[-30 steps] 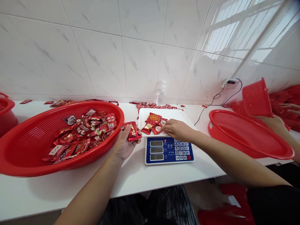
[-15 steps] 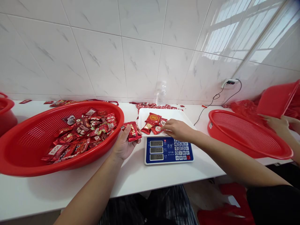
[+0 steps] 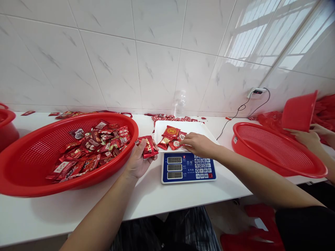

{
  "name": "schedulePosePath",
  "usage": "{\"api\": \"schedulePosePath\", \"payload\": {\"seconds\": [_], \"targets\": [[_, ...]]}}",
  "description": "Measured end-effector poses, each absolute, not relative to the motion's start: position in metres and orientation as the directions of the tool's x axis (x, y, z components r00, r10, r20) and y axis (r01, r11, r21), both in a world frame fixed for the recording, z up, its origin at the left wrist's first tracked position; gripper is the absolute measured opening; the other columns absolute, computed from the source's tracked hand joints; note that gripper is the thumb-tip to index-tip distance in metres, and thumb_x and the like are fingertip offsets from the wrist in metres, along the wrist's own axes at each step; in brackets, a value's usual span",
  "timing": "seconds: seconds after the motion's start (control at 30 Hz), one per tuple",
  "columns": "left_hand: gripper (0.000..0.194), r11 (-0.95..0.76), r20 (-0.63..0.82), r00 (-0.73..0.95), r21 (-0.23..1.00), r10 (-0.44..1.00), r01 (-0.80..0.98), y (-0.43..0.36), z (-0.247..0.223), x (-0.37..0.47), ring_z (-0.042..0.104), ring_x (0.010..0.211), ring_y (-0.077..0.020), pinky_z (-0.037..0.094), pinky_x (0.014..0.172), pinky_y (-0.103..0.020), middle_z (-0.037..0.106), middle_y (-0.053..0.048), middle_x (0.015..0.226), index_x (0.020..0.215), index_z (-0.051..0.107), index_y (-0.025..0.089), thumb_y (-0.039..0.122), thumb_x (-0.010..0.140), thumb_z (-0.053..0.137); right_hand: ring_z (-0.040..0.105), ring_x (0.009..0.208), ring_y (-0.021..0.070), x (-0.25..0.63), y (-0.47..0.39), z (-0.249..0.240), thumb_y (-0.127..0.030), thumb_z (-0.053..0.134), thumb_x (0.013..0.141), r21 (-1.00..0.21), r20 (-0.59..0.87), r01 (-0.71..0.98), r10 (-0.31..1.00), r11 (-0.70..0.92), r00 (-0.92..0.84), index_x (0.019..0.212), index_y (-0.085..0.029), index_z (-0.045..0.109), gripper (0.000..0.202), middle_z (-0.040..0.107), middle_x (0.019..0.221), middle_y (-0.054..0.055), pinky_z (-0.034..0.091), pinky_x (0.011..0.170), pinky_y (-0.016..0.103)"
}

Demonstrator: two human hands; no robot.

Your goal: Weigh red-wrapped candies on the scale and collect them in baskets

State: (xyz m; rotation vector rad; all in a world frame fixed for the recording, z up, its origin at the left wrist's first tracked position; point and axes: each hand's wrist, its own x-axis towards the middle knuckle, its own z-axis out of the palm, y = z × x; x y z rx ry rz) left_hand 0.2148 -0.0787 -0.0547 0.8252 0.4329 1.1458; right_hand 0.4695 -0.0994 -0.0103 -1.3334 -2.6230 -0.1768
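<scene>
Red packets (image 3: 150,147) fill left fingers (image 3: 141,144) beside basket rim (image 3: 135,132); right fingers (image 3: 189,141), grip unclear, cross tray's front edge (image 3: 167,151).

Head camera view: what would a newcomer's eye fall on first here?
Probably the large red basket on the left, with its heap of shiny wrapped packets. Next, near the middle, comes the scale with the blue panel: a few red packets lie on its white tray, between the person's two hands. A second red basket stands to the right.
</scene>
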Motion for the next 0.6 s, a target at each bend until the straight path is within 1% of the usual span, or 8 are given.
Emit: {"api": "schedulePosePath", "payload": {"seconds": [0.37, 0.53, 0.6], "targets": [[0.039, 0.162, 0.116, 0.385, 0.769, 0.916, -0.618, -0.078, -0.054, 0.214, 0.059, 0.062, -0.0114, 0.047, 0.05, -0.021, 0.065, -0.003, 0.077, 0.089, 0.062, 0.012, 0.047, 0.073, 0.071, 0.057, 0.093, 0.0209, 0.469, -0.102, -0.008, -0.025, 0.048, 0.093, -0.001, 0.229, 0.821, 0.799, 0.571, -0.555, 0.108, -0.022, 0.064, 0.022, 0.067, 0.096, 0.006, 0.047, 0.073, 0.032], [0.04, 0.139, 0.095, 0.339, 0.785, 0.936, -0.604, -0.084, -0.055, 0.216, 0.061, 0.062, -0.0125, 0.049, 0.048, -0.021, 0.066, -0.003, 0.076, 0.092, 0.062, 0.013, 0.044, 0.071, 0.073, 0.059, 0.091, 0.0208, 0.459, -0.107, -0.009, -0.023, 0.048, 0.092, -0.005, 0.278, 0.788, 0.757, 0.616, -0.591, 0.109, -0.022, 0.064, 0.023, 0.067, 0.098, 0.007, 0.048, 0.072, 0.033], [0.038, 0.147, 0.085, 0.35, 0.798, 0.933, -0.585, -0.089, -0.055, 0.217, 0.062, 0.061, -0.0137, 0.051, 0.048, -0.022, 0.068, -0.005, 0.076, 0.092, 0.061, 0.012, 0.042, 0.071, 0.074, 0.06, 0.092, 0.0211, 0.452, -0.107, -0.01, -0.023, 0.048, 0.092, -0.01, 0.318, 0.766, 0.728, 0.643, -0.608, 0.108, -0.023, 0.064, 0.023, 0.067, 0.099, 0.007, 0.049, 0.074, 0.034]]}}
